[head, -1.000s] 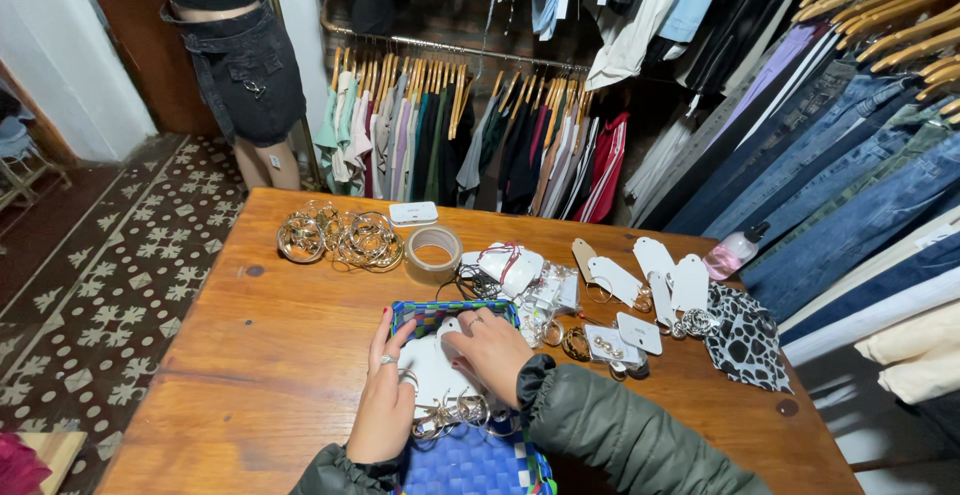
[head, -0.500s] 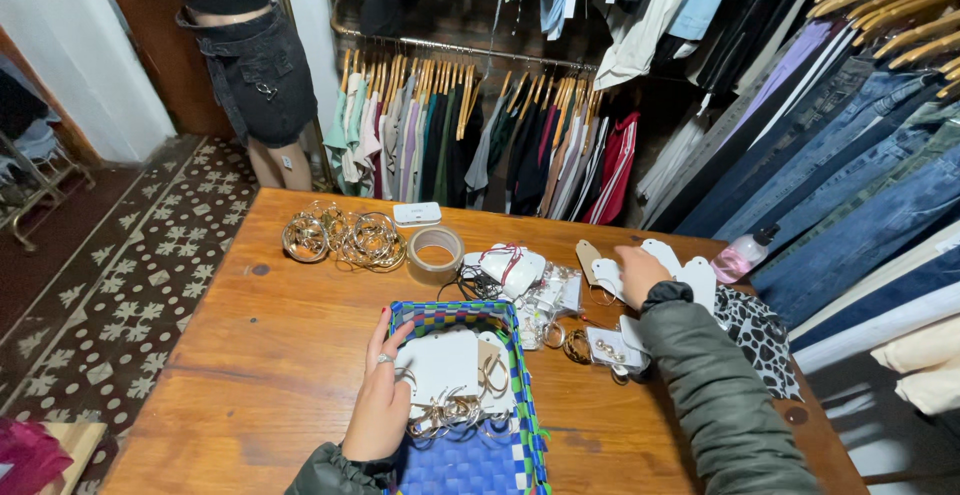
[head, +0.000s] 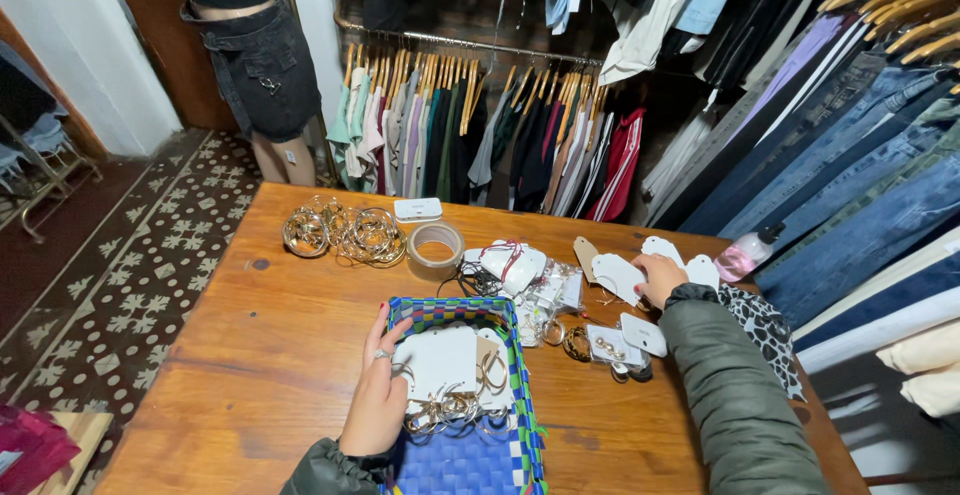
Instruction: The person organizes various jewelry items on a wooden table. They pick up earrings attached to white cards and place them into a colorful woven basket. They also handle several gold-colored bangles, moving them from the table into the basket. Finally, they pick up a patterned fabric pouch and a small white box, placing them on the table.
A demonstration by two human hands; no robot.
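Head view: left hand (head: 375,400) spread flat, steadying white earring cards (head: 440,363) inside blue-and-green woven basket (head: 528,395); right hand (head: 660,277) curled over white tag-shaped cards (head: 618,277) on wooden table (head: 250,355). Best lifting one card cleanly, keeping hoops untangled.

The left hand (head: 375,400) is laid flat at six o'clock, fingers spread and pointed toward twelve. The right hand (head: 660,280) is stretched toward two o'clock, fingers curled, forearm sleeved.
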